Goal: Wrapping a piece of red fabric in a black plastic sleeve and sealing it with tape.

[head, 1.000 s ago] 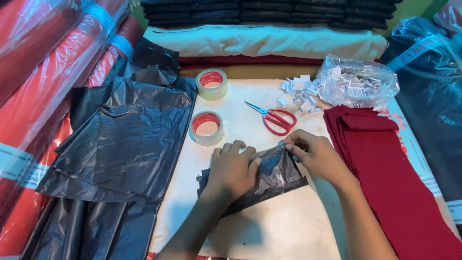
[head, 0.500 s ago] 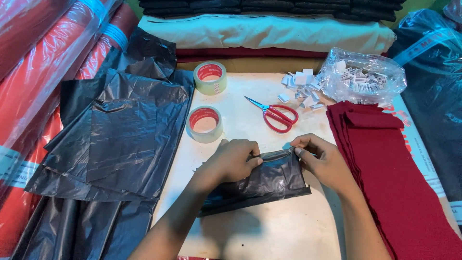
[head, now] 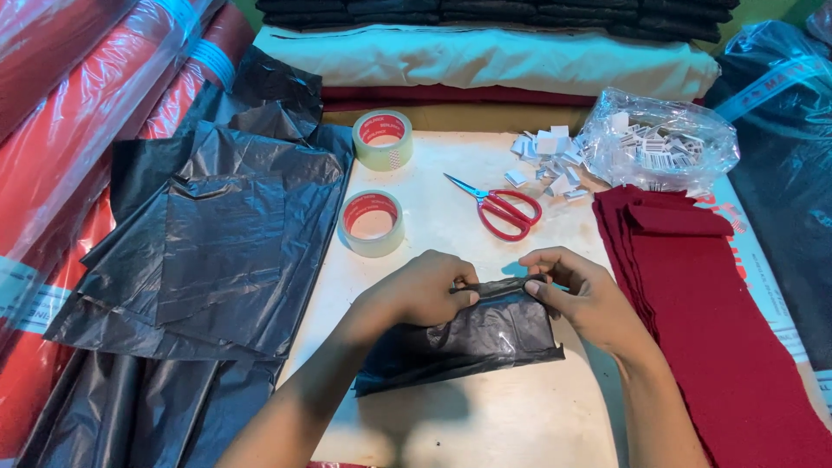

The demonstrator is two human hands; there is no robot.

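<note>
A: Both hands are on it! The left hand [head: 422, 290] and right hand [head: 579, 297] each pinch the top edge of a small black plastic bag [head: 472, 338], fingers closed tight on the film.

B: And it lies flat near the table's [head: 485, 425] front edge, mid-width. Red scissors [head: 503, 210] sit behind it, two tape rolls [head: 372, 223] toward the left edge, dark red cloth strips [head: 711, 321] along the right edge.

I can't see what's inside black bag [head: 472, 334]; top edge hidden under left hand [head: 420, 290] & right hand [head: 581, 290]. Tags in clear bag [head: 663, 147] too small to read. Red fabric stack [head: 719, 347] cut off at btm edge.
</note>
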